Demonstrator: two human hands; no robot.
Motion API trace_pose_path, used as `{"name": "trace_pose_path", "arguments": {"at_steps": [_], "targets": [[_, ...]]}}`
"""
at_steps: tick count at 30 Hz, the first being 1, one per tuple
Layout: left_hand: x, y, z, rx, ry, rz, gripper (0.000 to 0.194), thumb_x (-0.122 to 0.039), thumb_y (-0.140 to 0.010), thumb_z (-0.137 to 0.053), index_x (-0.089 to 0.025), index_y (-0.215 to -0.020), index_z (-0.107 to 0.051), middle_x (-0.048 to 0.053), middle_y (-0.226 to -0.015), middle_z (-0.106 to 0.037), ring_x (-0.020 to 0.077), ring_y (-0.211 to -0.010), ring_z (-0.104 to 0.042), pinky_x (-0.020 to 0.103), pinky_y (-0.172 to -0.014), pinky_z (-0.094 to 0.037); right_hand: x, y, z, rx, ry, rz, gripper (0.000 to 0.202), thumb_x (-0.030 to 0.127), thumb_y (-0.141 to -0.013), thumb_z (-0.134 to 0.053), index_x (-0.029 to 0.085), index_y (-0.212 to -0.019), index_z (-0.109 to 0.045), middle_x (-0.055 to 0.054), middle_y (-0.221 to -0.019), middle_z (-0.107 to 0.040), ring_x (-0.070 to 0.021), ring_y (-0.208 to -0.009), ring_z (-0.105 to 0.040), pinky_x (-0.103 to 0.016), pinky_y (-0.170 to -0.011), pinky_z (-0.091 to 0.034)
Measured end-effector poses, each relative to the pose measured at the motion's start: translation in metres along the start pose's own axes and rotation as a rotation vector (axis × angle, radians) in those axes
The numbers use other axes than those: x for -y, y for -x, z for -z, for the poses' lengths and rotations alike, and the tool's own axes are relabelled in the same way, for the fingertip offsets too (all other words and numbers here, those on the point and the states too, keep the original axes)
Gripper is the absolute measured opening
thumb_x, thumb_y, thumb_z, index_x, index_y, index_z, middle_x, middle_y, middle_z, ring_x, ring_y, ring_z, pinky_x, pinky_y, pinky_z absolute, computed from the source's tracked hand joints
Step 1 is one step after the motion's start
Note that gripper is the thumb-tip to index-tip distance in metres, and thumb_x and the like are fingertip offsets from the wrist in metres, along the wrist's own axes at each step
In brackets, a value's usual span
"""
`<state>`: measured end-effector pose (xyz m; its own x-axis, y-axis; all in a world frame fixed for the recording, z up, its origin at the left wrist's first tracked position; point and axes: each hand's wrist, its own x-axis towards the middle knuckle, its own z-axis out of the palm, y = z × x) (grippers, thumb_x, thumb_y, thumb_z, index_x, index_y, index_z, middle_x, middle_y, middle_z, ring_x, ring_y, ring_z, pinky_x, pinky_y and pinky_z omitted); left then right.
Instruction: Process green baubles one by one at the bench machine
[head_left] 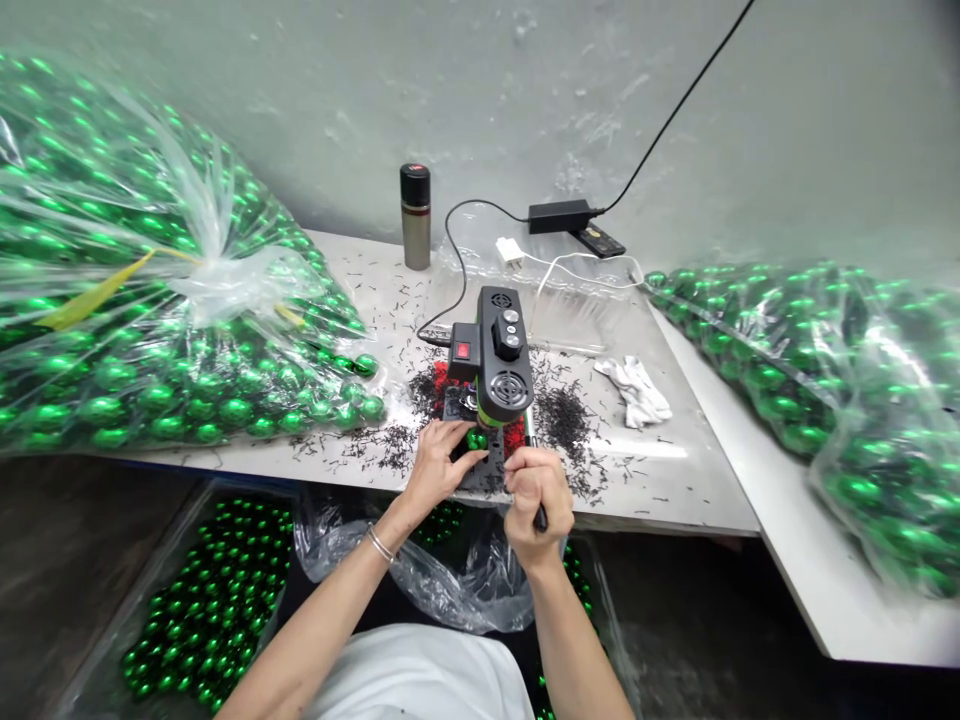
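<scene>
My left hand (441, 459) pinches a shiny green ball (475, 440) between thumb and fingers, under the head of a small black bench machine (504, 350) that looks like a mini drill press. A red rocker switch (463, 350) is on its side box. My right hand (538, 495) is wrapped round a black handle (541, 517) at the machine's front right, and the fingers cover most of it. Black shavings (564, 420) lie on both sides of the base. The tool tip above the ball is hidden by the machine's head.
Large clear bags of green balls stand at left (112, 370) and right (795, 350). Behind the machine are a bottle (416, 222), a black power adapter (559, 216) with cables and a white plug (510, 252). A white glove (637, 392) lies right. An open bag of balls (217, 590) is below the table's edge.
</scene>
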<state>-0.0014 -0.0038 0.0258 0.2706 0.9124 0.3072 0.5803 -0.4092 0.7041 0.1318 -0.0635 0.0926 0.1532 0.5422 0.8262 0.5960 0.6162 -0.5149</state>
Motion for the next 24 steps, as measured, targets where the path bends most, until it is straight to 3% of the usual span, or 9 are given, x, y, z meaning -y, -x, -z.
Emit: {"name": "trace_pose_path", "arguments": {"at_steps": [8,12,16,21,24], "targets": [[0.005,0.001,-0.004,-0.039,0.023,-0.056,0.031,-0.032,-0.089,-0.074,-0.018,-0.116,-0.07,0.011,-0.114,-0.073,0.0266,-0.107,-0.064,0.044,-0.101,-0.046,-0.03,0.03,-0.013,-0.083,0.049,0.087,0.027,0.025,-0.102,-0.037,0.023,-0.079,-0.052,0.001,-0.076,-0.061,-0.0137,-0.066,-0.059,-0.04,-0.079,-0.053],[0.007,0.002,-0.008,-0.091,0.033,-0.106,0.031,-0.034,-0.089,-0.074,-0.016,-0.114,-0.069,0.011,-0.111,-0.074,0.0268,-0.102,-0.064,0.044,-0.094,-0.049,-0.037,0.034,-0.016,-0.094,-0.004,0.096,0.029,0.027,-0.103,-0.037,0.023,-0.078,-0.05,0.001,-0.078,-0.059,-0.014,-0.066,-0.058,-0.039,-0.075,-0.051],[0.009,0.002,-0.01,-0.111,0.04,-0.116,0.032,-0.035,-0.089,-0.074,-0.018,-0.115,-0.069,0.011,-0.111,-0.074,0.0272,-0.102,-0.064,0.045,-0.094,-0.049,-0.042,0.035,-0.017,-0.096,0.012,0.13,0.028,0.026,-0.103,-0.035,0.024,-0.078,-0.048,0.002,-0.078,-0.057,-0.0135,-0.065,-0.058,-0.041,-0.082,-0.052],[0.012,0.002,-0.012,-0.102,0.056,-0.101,0.032,-0.035,-0.089,-0.074,-0.019,-0.116,-0.07,0.011,-0.112,-0.074,0.0276,-0.104,-0.065,0.046,-0.096,-0.049,-0.042,0.032,-0.013,0.04,0.14,0.211,0.028,0.023,-0.102,-0.037,0.024,-0.076,-0.048,0.002,-0.076,-0.058,-0.0126,-0.067,-0.059,-0.037,-0.081,-0.053],[0.013,-0.003,-0.014,-0.097,0.078,-0.089,0.032,-0.036,-0.087,-0.075,-0.02,-0.115,-0.071,0.01,-0.111,-0.074,0.0276,-0.105,-0.066,0.047,-0.098,-0.049,-0.03,0.017,-0.007,0.007,0.11,0.179,0.029,0.019,-0.1,-0.037,0.023,-0.073,-0.047,0.002,-0.072,-0.056,-0.0122,-0.064,-0.057,-0.034,-0.073,-0.052]]}}
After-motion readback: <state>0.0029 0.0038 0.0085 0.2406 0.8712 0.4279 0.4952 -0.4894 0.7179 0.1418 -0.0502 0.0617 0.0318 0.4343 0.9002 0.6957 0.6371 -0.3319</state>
